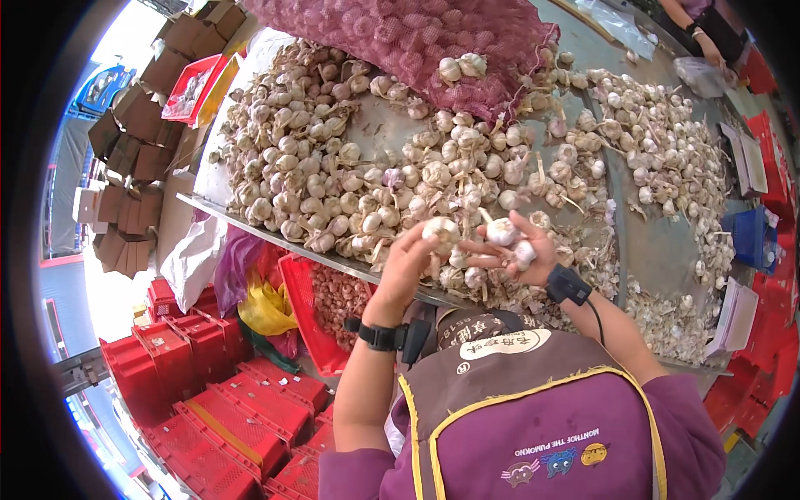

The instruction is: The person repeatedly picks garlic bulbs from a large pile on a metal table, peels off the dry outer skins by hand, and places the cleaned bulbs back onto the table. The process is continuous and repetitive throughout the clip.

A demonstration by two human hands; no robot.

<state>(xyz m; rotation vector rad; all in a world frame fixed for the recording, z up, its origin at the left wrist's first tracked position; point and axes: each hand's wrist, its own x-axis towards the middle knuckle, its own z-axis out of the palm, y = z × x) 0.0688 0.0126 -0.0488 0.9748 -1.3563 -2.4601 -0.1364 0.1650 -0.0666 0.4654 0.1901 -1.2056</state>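
Note:
In my left hand [406,265] is a garlic bulb [441,232], pinched between the fingertips. My right hand [536,250] holds garlic bulbs [502,232], one with a short stem and another lower against the fingers. Both hands are close together over the near edge of the metal table [383,121]. Under and beyond them lies a wide heap of loose garlic bulbs [333,187] with dry skins and stems. A purple mesh sack [400,46] full of garlic rests on the far side, two bulbs lying on top of it.
Below the table's left edge stands a red crate [312,304] with small garlic pieces, near stacked red crates [225,425]. Cardboard boxes [137,150] and a red tray [193,90] are farther left. At right are a blue basket [750,237], white trays [733,317] and another person's hand [711,52].

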